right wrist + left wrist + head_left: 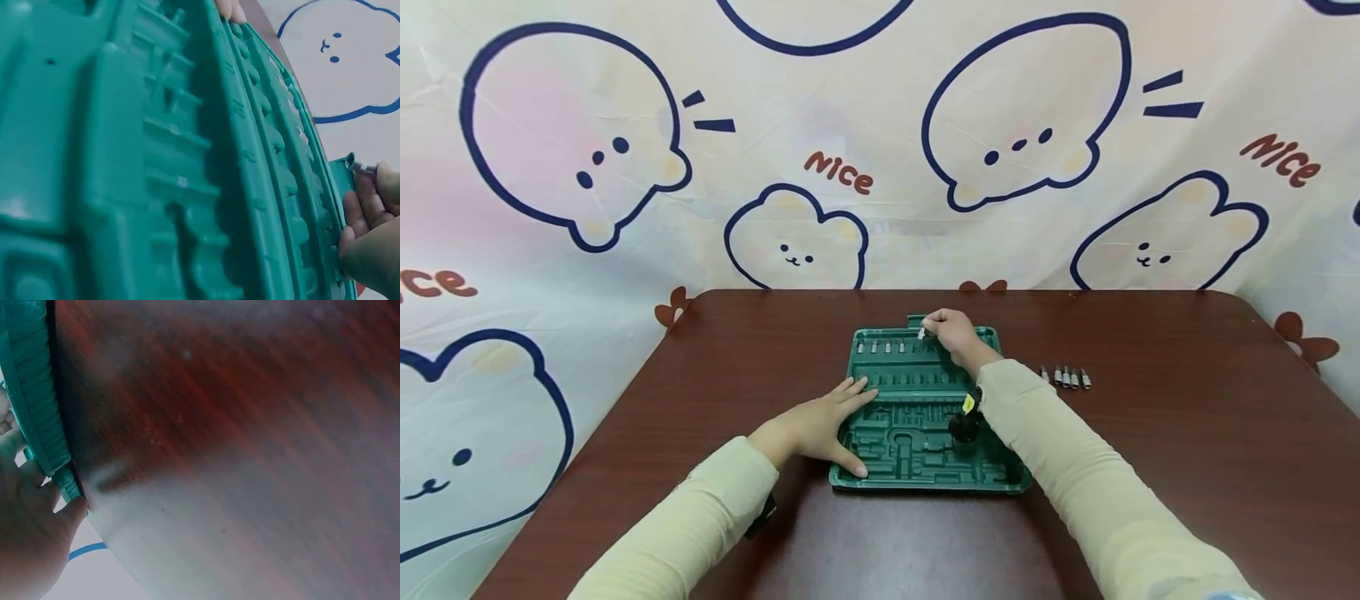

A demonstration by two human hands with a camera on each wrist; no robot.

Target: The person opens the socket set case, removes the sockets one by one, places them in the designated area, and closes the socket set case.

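An open green tool case with moulded slots lies on the table. My right hand is over its far row and pinches a small silver bit socket between thumb and fingers. In the right wrist view the socket's hollow end points away from the fingertips. Several similar bit sockets stand in the left part of that far row. My left hand rests on the case's left edge, fingers spread and thumb near the front corner. The left wrist view shows those fingers against the case's side wall.
To the right of the case, several more silver bit sockets lie in a loose row on the brown table. Behind the table hangs a light cloth printed with cartoon animals. My right forearm crosses over the case's right side.
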